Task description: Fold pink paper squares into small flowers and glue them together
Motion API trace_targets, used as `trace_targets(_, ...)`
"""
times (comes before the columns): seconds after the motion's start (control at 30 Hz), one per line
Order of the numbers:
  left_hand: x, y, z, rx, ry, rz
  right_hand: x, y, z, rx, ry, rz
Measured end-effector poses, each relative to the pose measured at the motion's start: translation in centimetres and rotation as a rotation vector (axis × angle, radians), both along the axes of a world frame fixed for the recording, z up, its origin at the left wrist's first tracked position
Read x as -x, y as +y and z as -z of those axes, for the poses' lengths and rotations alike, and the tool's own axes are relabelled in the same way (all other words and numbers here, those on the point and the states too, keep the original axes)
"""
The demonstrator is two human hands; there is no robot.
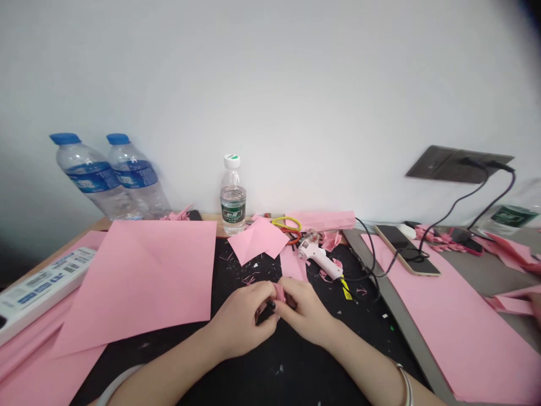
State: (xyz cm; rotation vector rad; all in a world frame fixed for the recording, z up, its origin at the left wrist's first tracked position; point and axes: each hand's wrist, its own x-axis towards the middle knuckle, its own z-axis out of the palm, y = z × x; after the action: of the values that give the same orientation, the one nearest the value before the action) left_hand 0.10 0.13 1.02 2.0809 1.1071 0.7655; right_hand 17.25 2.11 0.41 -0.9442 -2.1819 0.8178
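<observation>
My left hand (245, 318) and my right hand (307, 311) meet over the black mat (270, 372), fingers curled inward. Between them they pinch a small folded piece of pink paper (279, 292), mostly hidden by the fingers. A dark rounded tip (271, 305) pokes out by my left thumb; what it belongs to I cannot make out. Just beyond my hands lie cut pink paper pieces (258, 239) and a white glue gun (320, 260) with its cord. A large pink sheet (156, 270) lies left of my left hand.
Two large blue-capped bottles (91, 175) lean on the wall beside a small water bottle (233, 203). Yellow-handled scissors (287, 223) lie behind the paper. At right are a phone (406, 251), cords to a wall socket (459, 163), a long pink sheet (456, 316) and another person's hand (536, 307).
</observation>
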Motion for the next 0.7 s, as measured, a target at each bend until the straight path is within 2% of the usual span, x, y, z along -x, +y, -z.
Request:
trace_targets(0.17,0.0,0.4,0.0,0.123,-0.179,-0.059,-0.1,0.6,-0.1,0.158,0.188,0.102)
trace_targets(0.27,-0.1,1.0,0.3,0.275,-0.423,-0.240,0.0,0.7,0.1,0.298,0.285,0.107)
trace_targets(0.3,-0.1,1.2,0.3,0.344,-0.492,-0.247,0.0,0.7,0.1,0.339,0.298,0.079)
trace_targets(0.37,-0.2,1.4,0.5,0.486,-0.576,-0.178,0.1,0.6,0.3,0.393,0.298,0.030)
trace_targets(0.47,-0.2,1.4,0.4,0.639,-0.579,-0.121,0.2,0.5,0.5,0.382,0.250,0.091)
trace_targets(0.6,-0.2,1.1,0.2,0.701,-0.624,-0.205,0.2,0.7,0.4,0.253,0.308,0.302)
trace_targets(0.7,-0.3,1.0,0.1,0.698,-0.646,-0.187,0.3,0.9,0.0,0.218,0.375,0.277)
